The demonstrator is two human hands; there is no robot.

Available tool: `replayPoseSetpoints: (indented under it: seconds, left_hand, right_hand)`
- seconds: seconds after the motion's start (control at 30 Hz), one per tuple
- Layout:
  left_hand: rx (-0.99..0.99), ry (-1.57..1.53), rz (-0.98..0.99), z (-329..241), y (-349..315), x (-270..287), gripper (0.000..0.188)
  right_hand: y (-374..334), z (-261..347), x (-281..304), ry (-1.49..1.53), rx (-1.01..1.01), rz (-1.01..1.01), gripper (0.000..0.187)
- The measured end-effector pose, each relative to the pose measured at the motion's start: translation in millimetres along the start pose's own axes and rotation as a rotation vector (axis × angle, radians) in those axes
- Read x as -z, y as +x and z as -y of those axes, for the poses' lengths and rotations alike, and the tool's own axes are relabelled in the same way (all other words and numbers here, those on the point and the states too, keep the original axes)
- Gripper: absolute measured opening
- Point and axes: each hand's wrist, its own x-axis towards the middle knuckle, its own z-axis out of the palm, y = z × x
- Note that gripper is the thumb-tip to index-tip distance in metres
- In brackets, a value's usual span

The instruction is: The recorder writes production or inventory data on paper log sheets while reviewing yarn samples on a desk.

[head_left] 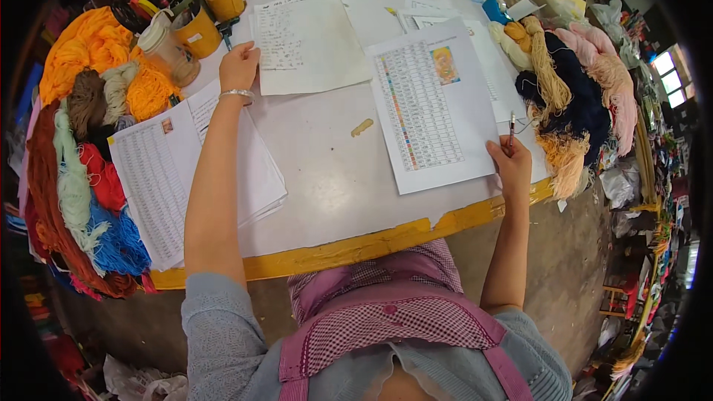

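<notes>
My left hand (239, 68), a bracelet at its wrist, is curled at the left edge of a handwritten sheet of paper (327, 59); its fingertips are partly hidden but appear to pinch that edge. On the right, my right hand (512, 163) is closed around a pencil (512, 125) that points up. Its thumb and fingers also meet the lower right edge of a printed chart sheet (438, 134), which has a coloured column and a small picture. Other printed sheets (479, 48) lie partly beneath that chart.
Left are more printed pages (152, 178), yarn skeins (89, 48), a plastic jar (162, 48) and yellow holders (197, 32) with tools. More skeins (572, 96) lie on the right. A beige scrap (362, 128) rests mid-table; the table's yellow edge (349, 245) runs before me.
</notes>
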Motion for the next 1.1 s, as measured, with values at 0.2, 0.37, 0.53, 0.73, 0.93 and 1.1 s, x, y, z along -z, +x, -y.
replayPoseSetpoints:
  seconds: [0.2,0.37,0.53,0.73,0.93,1.1]
  left_hand:
    - [-0.025,0.015,0.096,-66.1,-79.0,63.2,0.028]
    - [-0.163,0.234,-0.174,-53.9,-149.6,155.5,0.021]
    - [-0.312,0.79,-0.55,-34.2,-234.7,239.3,0.029]
    - [-0.138,1.062,-0.703,-1.3,-274.1,246.1,0.047]
    - [0.225,0.775,-0.625,2.6,-276.5,240.8,0.053]
    - [0.322,0.731,-0.6,2.7,-270.6,237.8,0.054]
  right_hand:
    - [1.6,-3.4,29.4,0.21,-0.013,-0.053,0.012]
    - [-0.6,6.8,34.2,0.289,0.095,-0.028,0.01]
    - [-7.9,40.1,-8.0,0.166,0.061,0.109,0.01]
    - [8.4,47.9,-70.6,0.075,0.199,0.11,0.017]
    - [35.4,44.4,-128.4,-0.341,0.391,0.053,0.018]
    - [42.4,40.5,-140.6,-0.382,0.457,0.087,0.023]
